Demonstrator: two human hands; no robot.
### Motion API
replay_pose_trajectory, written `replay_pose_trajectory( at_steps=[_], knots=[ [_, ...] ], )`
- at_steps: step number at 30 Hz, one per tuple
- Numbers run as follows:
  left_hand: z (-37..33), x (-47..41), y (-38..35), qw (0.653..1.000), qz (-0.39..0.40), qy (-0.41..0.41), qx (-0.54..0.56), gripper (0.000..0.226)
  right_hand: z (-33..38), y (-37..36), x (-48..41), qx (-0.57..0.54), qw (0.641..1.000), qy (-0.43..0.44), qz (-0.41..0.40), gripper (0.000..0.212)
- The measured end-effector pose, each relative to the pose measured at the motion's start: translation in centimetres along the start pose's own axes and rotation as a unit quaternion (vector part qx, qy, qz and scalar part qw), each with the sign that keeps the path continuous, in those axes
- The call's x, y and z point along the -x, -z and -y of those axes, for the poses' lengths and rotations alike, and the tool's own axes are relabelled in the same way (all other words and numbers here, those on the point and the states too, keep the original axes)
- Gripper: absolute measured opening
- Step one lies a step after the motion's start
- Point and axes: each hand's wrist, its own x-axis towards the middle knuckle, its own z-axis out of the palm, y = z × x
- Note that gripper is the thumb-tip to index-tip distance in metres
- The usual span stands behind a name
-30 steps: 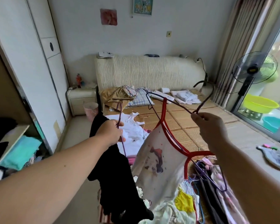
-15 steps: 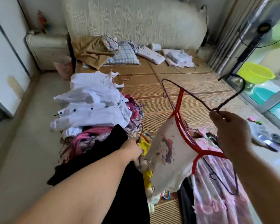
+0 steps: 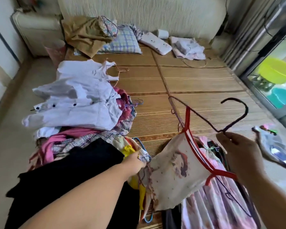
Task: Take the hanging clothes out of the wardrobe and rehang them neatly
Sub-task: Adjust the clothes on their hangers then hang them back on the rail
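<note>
Well, fingers (image 3: 226,139) of the right hand (image 3: 239,152) pinch the hanger (image 3: 246,110) at its neck, the top (image 3: 177,172) slung askew on it over the bed (image 3: 196,83) — best level it so the straps stay on. The left hand (image 3: 133,163) is down in the pile (image 3: 76,103) by the black garment (image 3: 82,171); its grip I cannot tell.

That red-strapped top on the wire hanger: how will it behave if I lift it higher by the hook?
Probably floppy and light: the red-strapped top sags in folds from the thin wire hanger, which the right hand pinches alone. It may slide off; the hanger is tilted.
</note>
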Motion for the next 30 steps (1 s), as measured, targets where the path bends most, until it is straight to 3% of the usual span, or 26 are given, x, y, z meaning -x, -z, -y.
replay_pose_trajectory(
  at_steps=[3,7,10,12,14,19,23,27,30],
  knots=[
    [-2.5,0.8,2.1,0.998,-0.005,-0.049,-0.041,0.062,2.3,0.6,-0.3,-0.003,0.999,0.020,0.044,0.004],
    [-6.7,3.8,6.2,0.966,-0.104,-0.183,-0.149,0.078,6.9,1.3,0.3,0.024,0.991,0.082,0.100,0.018],
    [-9.8,7.8,10.9,0.916,-0.225,-0.270,-0.193,0.084,10.8,1.7,1.1,0.040,0.982,0.125,0.135,0.017],
    [-10.4,10.6,14.8,0.864,-0.301,-0.316,-0.252,0.082,13.9,1.6,2.2,0.035,0.974,0.154,0.164,0.019],
    [-10.1,13.3,18.8,0.823,-0.330,-0.342,-0.311,0.075,17.0,1.1,3.5,0.023,0.966,0.175,0.191,0.016],
    [-6.5,20.2,27.2,0.851,-0.288,-0.302,-0.318,0.041,25.0,-1.5,8.3,-0.007,0.949,0.229,0.216,0.008],
    [0.0,24.2,34.0,0.844,-0.326,-0.290,-0.313,0.032,31.0,-5.3,14.0,-0.008,0.935,0.274,0.223,0.013],
    [7.4,28.3,41.1,0.883,-0.270,-0.303,-0.234,0.021,36.2,-10.9,20.8,0.005,0.922,0.308,0.236,0.013],
    [13.4,31.2,46.9,0.876,-0.290,-0.317,-0.219,0.021,39.4,-15.9,25.5,-0.017,0.927,0.307,0.213,0.014]
  ],
)
